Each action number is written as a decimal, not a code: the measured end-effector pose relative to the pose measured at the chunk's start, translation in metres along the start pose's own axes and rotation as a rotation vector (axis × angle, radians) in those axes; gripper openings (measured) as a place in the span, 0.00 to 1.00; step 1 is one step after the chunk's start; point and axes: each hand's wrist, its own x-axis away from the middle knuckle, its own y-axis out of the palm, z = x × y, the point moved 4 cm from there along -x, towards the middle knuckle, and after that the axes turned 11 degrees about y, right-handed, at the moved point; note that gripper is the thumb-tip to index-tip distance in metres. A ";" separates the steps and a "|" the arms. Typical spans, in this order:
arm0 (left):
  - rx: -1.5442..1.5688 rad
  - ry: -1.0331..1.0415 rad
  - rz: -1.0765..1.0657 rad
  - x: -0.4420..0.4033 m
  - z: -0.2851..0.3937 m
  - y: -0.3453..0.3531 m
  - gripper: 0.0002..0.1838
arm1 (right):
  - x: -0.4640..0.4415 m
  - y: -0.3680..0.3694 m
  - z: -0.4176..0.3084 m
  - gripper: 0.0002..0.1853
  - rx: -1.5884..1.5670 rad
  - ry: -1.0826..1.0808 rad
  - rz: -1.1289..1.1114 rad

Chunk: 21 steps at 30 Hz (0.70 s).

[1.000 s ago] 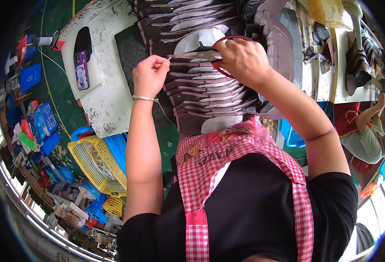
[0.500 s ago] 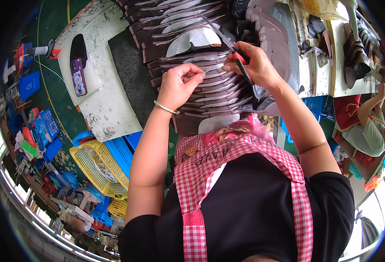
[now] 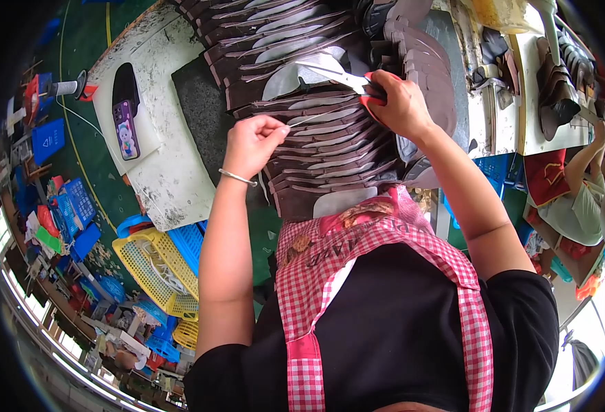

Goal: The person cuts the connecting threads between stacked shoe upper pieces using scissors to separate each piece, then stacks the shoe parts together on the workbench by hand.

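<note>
My right hand (image 3: 404,106) grips a pair of scissors (image 3: 333,73) by the red and black handles, with the blades pointing left over a light grey piece (image 3: 285,81). Between the thumb and forefinger of my left hand (image 3: 251,143) is the end of a thin pale thread (image 3: 311,119), stretched up and to the right across the pieces. Beneath both hands lies a long overlapping row of dark brown shoe-upper pieces (image 3: 337,156) with pale linings. A metal bangle (image 3: 237,177) circles my left wrist.
More brown pieces (image 3: 423,62) are stacked right of the row. To the left, a phone (image 3: 127,130) rests on a white table (image 3: 168,175) beside a dark mat (image 3: 199,113). Yellow baskets (image 3: 153,268) stand lower left. Another person's arm (image 3: 580,165) is at far right.
My left hand has moved left, away from the right hand, and the thread now shows taut. The scissors have turned, their blades swinging from up-left to more nearly level.
</note>
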 end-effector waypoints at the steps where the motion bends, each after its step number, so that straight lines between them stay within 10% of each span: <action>1: -0.097 0.006 0.018 0.001 0.002 -0.006 0.08 | -0.001 0.003 0.001 0.18 0.020 -0.018 0.001; 16: -0.917 -0.087 0.132 -0.022 0.027 -0.015 0.16 | 0.011 -0.011 -0.032 0.19 0.242 -0.354 0.155; 21: -0.652 -0.044 0.149 -0.017 0.012 -0.022 0.13 | 0.017 0.005 -0.064 0.17 0.427 -0.475 0.095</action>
